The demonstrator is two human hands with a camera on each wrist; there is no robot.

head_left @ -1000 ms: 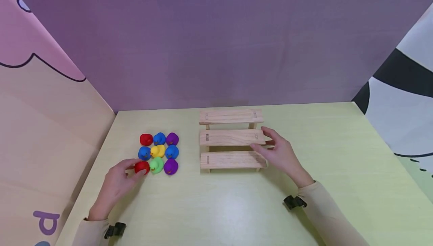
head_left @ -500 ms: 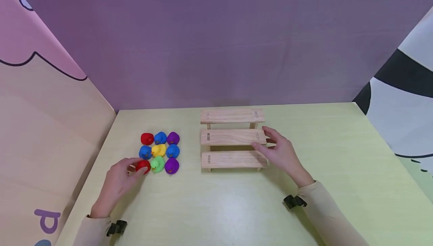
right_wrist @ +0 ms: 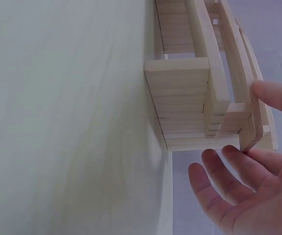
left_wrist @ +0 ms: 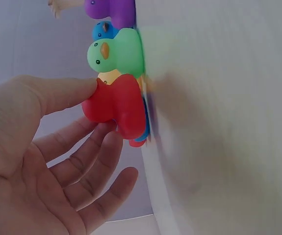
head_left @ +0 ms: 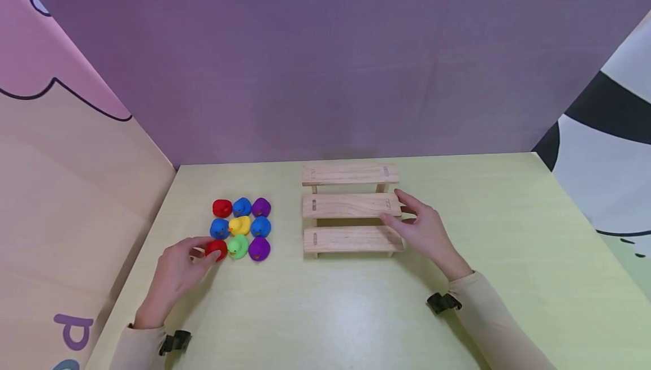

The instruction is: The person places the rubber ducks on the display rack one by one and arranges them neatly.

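Note:
My left hand (head_left: 178, 268) pinches a red rubber duck (left_wrist: 123, 105) between thumb and fingertips in the left wrist view, the other fingers loosely bent below. The duck is at the front left corner of a block of ducks, beside a light green duck (head_left: 238, 247). On the right, my right hand (head_left: 426, 233) grips the right end of the middle step of a three-tier wooden stand (head_left: 351, 206). Its thumb lies on the step's front edge and its index finger reaches the back edge; in the right wrist view the other fingers (right_wrist: 214, 186) spread beside the stand's end.
Behind the held duck stand a blue duck (head_left: 219, 228), a yellow duck (head_left: 240, 225) and another red duck (head_left: 222, 208). A purple duck (head_left: 259, 249) is at the front right of the block. A purple backdrop (head_left: 325, 65) rises at the table's (head_left: 325, 308) far edge.

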